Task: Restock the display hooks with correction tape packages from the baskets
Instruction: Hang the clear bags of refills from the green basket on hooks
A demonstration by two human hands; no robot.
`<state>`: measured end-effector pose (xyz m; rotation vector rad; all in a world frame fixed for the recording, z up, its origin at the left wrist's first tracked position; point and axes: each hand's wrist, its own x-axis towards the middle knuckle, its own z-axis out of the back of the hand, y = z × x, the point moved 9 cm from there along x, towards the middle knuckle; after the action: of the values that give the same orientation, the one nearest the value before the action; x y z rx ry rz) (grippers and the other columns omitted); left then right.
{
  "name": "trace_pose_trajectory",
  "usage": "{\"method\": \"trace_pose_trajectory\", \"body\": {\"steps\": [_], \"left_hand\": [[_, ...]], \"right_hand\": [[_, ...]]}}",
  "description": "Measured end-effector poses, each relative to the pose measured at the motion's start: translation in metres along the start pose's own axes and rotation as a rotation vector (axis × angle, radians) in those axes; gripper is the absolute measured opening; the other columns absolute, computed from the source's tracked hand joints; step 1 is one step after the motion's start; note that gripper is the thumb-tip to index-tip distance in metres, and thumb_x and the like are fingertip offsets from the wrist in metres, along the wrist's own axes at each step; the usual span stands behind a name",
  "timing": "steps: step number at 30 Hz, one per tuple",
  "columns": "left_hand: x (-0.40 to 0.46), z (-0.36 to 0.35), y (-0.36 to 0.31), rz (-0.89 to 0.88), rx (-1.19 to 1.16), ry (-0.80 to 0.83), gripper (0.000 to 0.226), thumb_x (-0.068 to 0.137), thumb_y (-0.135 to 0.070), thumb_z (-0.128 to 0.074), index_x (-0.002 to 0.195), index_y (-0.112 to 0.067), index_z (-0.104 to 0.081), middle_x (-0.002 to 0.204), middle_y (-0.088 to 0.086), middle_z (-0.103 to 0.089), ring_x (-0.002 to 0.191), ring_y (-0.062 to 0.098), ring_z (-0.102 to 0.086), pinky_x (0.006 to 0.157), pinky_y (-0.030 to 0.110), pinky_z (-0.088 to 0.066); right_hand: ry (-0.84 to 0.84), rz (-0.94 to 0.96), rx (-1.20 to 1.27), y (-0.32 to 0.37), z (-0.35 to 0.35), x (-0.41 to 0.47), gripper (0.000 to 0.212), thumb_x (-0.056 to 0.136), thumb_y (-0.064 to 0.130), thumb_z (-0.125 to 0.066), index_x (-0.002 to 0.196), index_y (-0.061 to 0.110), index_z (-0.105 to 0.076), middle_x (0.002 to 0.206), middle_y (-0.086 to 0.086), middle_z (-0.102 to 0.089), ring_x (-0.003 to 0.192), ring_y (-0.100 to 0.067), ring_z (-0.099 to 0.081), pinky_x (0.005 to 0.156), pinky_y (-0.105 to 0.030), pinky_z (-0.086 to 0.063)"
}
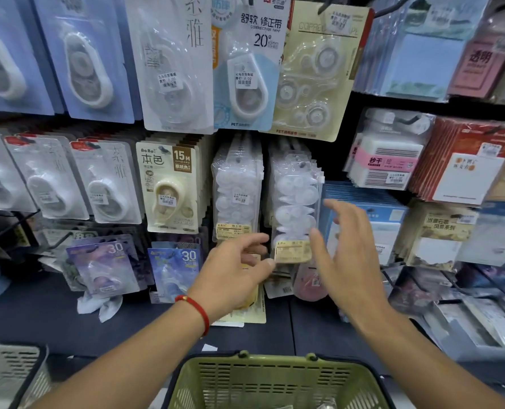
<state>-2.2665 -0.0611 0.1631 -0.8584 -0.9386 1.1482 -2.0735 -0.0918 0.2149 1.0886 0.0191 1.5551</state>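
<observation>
at the far left a pale basket (9, 367) shows only its corner. the left hand (236, 267) is raised toward the display, thumb and fingers loosely curved and closing on nothing i can make out, though its fingertips are blurred against packs lying on the shelf below. just right of its thumb hangs the clear correction tape package (295, 208), front of a full hook, its long axis vertical and its cream label (292, 250) at the bottom. the right hand (348, 249) is open, fingers spread, just beside that pack's right edge. so the pack lies between the two hands, above the left and level with the right, which seems nearer. the green basket (278, 382) sits below, between the forearms.
</observation>
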Motion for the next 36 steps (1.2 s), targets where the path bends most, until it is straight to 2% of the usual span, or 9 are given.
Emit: {"method": "trace_pose_trajectory", "body": {"steps": [5, 9, 14, 18, 20, 22, 28, 32, 36], "left_hand": [[0.002, 0.024, -0.030, -0.377, 0.471, -0.221, 0.054, 0.086, -0.002, -0.069, 0.138, -0.016, -0.064, 0.136, 0.001, -0.059, 0.128, 0.021, -0.053, 0.114, 0.031, -0.041], [0.014, 0.018, -0.019, -0.359, 0.670, -0.185, 0.071, 0.086, -0.007, -0.067, 0.153, -0.020, -0.047, 0.168, 0.004, -0.023, 0.155, 0.025, -0.018, 0.126, 0.036, -0.025], [0.019, 0.015, -0.004, -0.321, 0.769, -0.115, 0.086, 0.087, -0.009, -0.068, 0.163, -0.023, -0.029, 0.174, -0.002, 0.007, 0.160, 0.023, 0.002, 0.127, 0.045, -0.027], [0.013, 0.015, -0.002, -0.352, 0.783, -0.085, 0.079, 0.086, -0.009, -0.069, 0.158, -0.018, -0.038, 0.174, 0.006, -0.004, 0.159, 0.028, -0.008, 0.123, 0.046, -0.032], [0.009, 0.014, 0.006, -0.332, 0.775, -0.043, 0.067, 0.086, -0.008, -0.065, 0.150, -0.015, -0.048, 0.166, 0.012, -0.026, 0.152, 0.034, -0.026, 0.117, 0.050, -0.038], [0.001, 0.003, 0.026, -0.311, 0.801, 0.086, 0.054, 0.089, -0.008, -0.062, 0.143, -0.013, -0.056, 0.147, 0.013, -0.051, 0.136, 0.036, -0.044, 0.107, 0.050, -0.045], [-0.070, -0.036, 0.150, -0.203, 1.141, 0.602, 0.051, 0.092, -0.019, -0.058, 0.143, -0.028, -0.057, 0.147, -0.001, -0.051, 0.138, 0.025, -0.044, 0.100, 0.043, -0.049], [-0.121, -0.040, 0.229, 0.027, 1.101, 0.574, 0.065, 0.089, -0.021, -0.064, 0.150, -0.034, -0.050, 0.172, 0.001, -0.019, 0.159, 0.026, -0.013, 0.118, 0.052, -0.036], [-0.161, -0.050, 0.269, 0.131, 1.085, 0.486, 0.071, 0.086, -0.030, -0.072, 0.152, -0.034, -0.049, 0.175, 0.003, -0.007, 0.163, 0.026, -0.002, 0.128, 0.056, -0.013]], "right_hand": [[0.251, 0.333, -0.362, 0.015, -0.052, -0.002, 0.056, 0.100, 0.018, -0.065, 0.153, 0.011, -0.050, 0.169, -0.011, -0.032, 0.155, -0.031, -0.032, 0.122, -0.047, -0.035], [0.363, 0.240, -0.507, 0.004, -0.083, 0.026, 0.074, 0.100, 0.018, -0.055, 0.167, 0.012, -0.022, 0.177, -0.007, 0.003, 0.164, -0.026, -0.003, 0.130, -0.044, -0.020], [0.430, 0.123, -0.423, -0.007, -0.106, 0.044, 0.084, 0.096, 0.006, -0.055, 0.167, 0.007, -0.010, 0.176, -0.004, 0.015, 0.163, -0.026, 0.007, 0.132, -0.039, -0.016], [0.344, 0.135, -0.349, -0.010, -0.097, 0.030, 0.061, 0.095, 0.004, -0.056, 0.155, 0.003, -0.042, 0.174, -0.009, -0.020, 0.157, -0.025, -0.026, 0.120, -0.037, -0.036], [0.266, 0.218, -0.298, -0.010, -0.087, 0.007, 0.037, 0.094, 0.007, -0.057, 0.130, 0.008, -0.063, 0.143, -0.009, -0.058, 0.125, -0.029, -0.059, 0.094, -0.042, -0.054], [0.296, 0.263, -0.304, -0.021, -0.084, -0.023, 0.019, 0.093, 0.017, -0.056, 0.108, 0.016, -0.068, 0.107, -0.002, -0.069, 0.089, -0.030, -0.068, 0.068, -0.040, -0.055], [1.089, 0.012, -0.529, -0.122, -0.129, -0.155, 0.019, 0.097, 0.031, -0.053, 0.106, 0.024, -0.067, 0.099, -0.001, -0.073, 0.094, -0.030, -0.067, 0.072, -0.036, -0.050], [1.397, -0.046, -0.728, -0.189, -0.144, -0.263, 0.035, 0.100, 0.019, -0.052, 0.134, 0.015, -0.061, 0.129, -0.012, -0.067, 0.118, -0.034, -0.065, 0.090, -0.038, -0.052], [1.430, -0.036, -0.661, -0.221, -0.167, -0.314, 0.061, 0.103, 0.016, -0.055, 0.160, 0.014, -0.034, 0.170, -0.007, -0.031, 0.152, -0.027, -0.039, 0.119, -0.041, -0.037]]}}
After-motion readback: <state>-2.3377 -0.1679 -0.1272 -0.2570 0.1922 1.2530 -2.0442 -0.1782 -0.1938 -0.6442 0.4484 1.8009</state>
